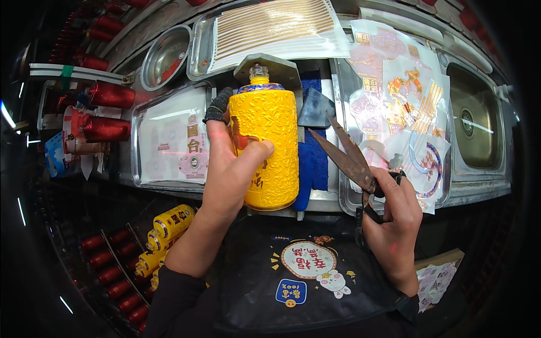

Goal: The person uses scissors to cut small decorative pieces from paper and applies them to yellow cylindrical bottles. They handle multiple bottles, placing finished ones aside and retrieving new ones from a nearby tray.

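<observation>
Gripping a yellow embossed cylindrical bottle [276, 163] in the head view, the left hand [230, 166] holds it near the middle of the scene, its neck toward the far side. The right hand [399, 211] is closed around the handles of dark metal scissors [354, 160], blades parted and pointing left. A wrist slip could scratch the bottle's raised surface; a loosened left hold could drop it; swinging right might snag the pink-and-gold printed paper sheets [403, 84].
</observation>
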`<state>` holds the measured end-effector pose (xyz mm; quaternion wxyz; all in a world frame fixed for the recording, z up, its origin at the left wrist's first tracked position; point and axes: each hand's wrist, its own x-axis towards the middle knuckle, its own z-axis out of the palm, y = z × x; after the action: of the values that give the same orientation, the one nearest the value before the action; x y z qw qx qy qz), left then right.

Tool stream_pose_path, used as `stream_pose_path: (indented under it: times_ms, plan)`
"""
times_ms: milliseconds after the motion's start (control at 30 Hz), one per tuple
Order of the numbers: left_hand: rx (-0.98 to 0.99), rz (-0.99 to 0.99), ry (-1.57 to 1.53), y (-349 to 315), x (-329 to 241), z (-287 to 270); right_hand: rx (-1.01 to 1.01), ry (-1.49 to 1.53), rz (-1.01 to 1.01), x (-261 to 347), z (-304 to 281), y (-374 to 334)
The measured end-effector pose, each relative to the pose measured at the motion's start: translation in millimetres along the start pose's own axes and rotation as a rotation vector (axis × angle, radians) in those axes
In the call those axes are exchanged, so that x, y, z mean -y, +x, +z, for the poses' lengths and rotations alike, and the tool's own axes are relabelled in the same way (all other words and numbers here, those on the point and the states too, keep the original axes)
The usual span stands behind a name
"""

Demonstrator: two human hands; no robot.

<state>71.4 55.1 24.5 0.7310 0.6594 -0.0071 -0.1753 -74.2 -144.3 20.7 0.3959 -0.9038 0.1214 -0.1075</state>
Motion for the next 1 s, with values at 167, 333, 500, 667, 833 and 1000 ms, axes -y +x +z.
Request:
stream_pose_path:
  times_ms: [167, 333, 500, 667, 833, 1000]
  plan:
    - [-0.069, -0.029, 0.015, 4.1, 5.0, 1.2, 0.006, 0.011, 0.011, 1.2, -1.5, 0.2]
    - [-0.151, -0.199, -0.023, 9.6, -1.0, -4.5, 0.016, 0.0, 0.013, 0.9, -4.1, -1.2]
    - [-0.196, -0.023, -0.246, 11.5, 12.5, -16.9, 0.028, 0.005, 0.03, 1.5, -6.5, -1.9]
    - [-0.263, 0.157, -0.126, 8.9, 10.1, -30.1, 0.056, 0.003, 0.03, 0.0, -8.9, -2.7]
    - [-0.15, 0.091, 0.023, -3.7, 6.1, -6.9, 0.007, 0.022, 0.011, 0.3, -3.0, -0.4]
    - [-0.019, 0.043, 0.025, -5.8, 4.1, -2.8, -0.014, 0.019, 0.007, 0.5, 0.0, -0.8]
